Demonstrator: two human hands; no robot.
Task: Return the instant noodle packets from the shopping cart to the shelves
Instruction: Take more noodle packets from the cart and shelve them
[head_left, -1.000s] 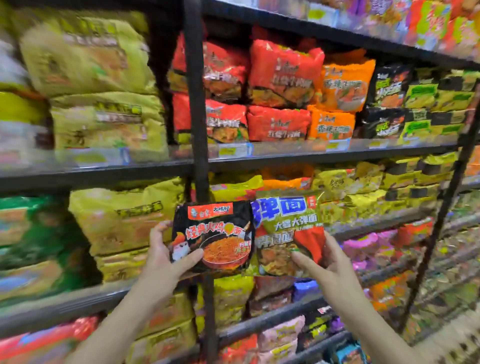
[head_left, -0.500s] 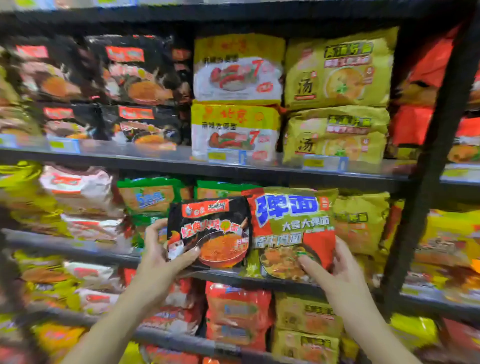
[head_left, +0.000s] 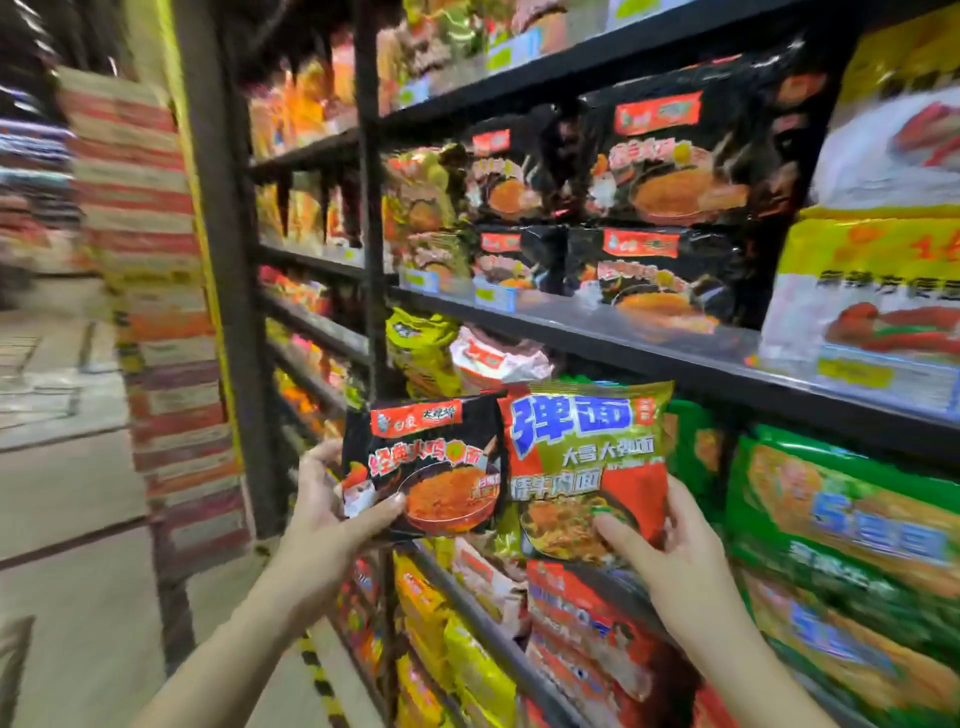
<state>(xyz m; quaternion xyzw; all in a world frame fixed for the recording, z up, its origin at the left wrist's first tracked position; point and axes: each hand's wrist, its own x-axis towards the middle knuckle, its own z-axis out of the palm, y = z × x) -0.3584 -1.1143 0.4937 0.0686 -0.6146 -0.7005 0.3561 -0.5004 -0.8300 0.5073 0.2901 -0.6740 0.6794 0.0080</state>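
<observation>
Left hand: the left hand (head_left: 332, 512) held the black noodle packet (head_left: 423, 462) by its lower left corner, thumb pressed across the front, fingers curled behind
Right hand: the right hand (head_left: 670, 561) held the green and red noodle packet (head_left: 584, 467) at its lower right, thumb on the printed bowl, fingers wrapped round the edge
Grip state: both grips were closed on their packets, neither loosened
Packets: the two were raised side by side in front of the shelving, the black one's right edge overlapping the green one's left edge, both upright and facing the person
What changed: over the last second the view swung leftwards along the aisle; yellow and red stock gave way to a shelf (head_left: 571, 325) carrying matching black packets (head_left: 670, 161), stacked in two layers, up and to the right of the hands
Hands across that time: the holds on both packets looked the same throughout, the packets level with each other as before
Meaning for the task: the home of the black packet seemed to have been found, so placing it looked like the next step; no match for the green and red packet was plain in this blurred view
Aisle end: stacked cartons (head_left: 156, 291) stood to the left, past the upright post (head_left: 228, 312)
</observation>
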